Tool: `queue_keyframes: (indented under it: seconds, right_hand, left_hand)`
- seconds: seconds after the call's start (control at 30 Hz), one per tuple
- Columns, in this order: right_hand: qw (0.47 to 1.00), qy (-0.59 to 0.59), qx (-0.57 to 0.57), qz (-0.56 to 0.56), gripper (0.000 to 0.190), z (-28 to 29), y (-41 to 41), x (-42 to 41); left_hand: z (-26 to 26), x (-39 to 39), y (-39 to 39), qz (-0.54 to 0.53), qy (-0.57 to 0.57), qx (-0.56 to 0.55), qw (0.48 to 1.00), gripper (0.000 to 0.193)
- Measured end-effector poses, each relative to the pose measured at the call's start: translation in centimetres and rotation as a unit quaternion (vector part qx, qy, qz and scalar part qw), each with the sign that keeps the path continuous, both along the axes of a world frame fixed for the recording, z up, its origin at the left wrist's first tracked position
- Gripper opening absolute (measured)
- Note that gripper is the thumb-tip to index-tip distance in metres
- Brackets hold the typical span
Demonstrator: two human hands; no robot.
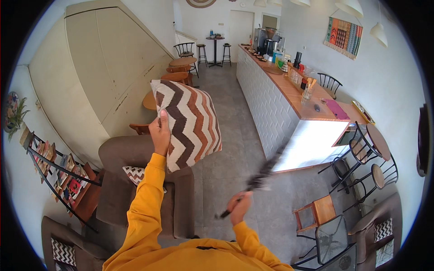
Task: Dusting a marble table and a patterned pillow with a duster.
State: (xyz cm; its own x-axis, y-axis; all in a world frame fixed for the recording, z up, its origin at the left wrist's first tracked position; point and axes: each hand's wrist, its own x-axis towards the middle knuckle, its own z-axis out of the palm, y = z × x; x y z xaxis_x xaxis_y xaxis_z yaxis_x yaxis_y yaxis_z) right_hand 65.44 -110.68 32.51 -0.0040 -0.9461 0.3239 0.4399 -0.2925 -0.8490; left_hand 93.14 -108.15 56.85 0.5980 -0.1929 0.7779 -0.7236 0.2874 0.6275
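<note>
Gripped by its left edge, a zigzag-patterned cushion (195,125) in white, dark brown and rust is held up in the air by my left hand (160,130). My right hand (240,206) is closed around the handle of a dark feather duster (262,174), which slants up to the right. The duster's feathers are blurred and stand apart from the cushion. Below my left arm is a brown upholstered armchair (117,189), with a second zigzag cushion (134,173) lying on it, partly hidden by my sleeve.
A bookshelf (69,179) stands left of the armchair. A white-tiled counter (268,101) with a wooden top runs along the right. A wooden stool (323,206), a glass-topped table (332,238) and metal-framed chairs (361,152) are at lower right. Grey floor (223,162) lies between.
</note>
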Motion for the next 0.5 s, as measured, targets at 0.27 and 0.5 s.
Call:
queue_keyframes:
  seconds: [0.27,0.5]
  right_hand:
    - [0.944,-0.003,0.28,0.171,0.032,8.5,-0.2,-3.2]
    - [0.949,0.142,0.163,0.229,0.045,8.1,5.5,-0.6]
  left_hand:
    - [1.1,1.9,2.2,0.051,-0.002,-0.039,0.998,0.046]
    - [3.4,0.6,0.6,0.037,-0.032,-0.002,0.999,0.045]
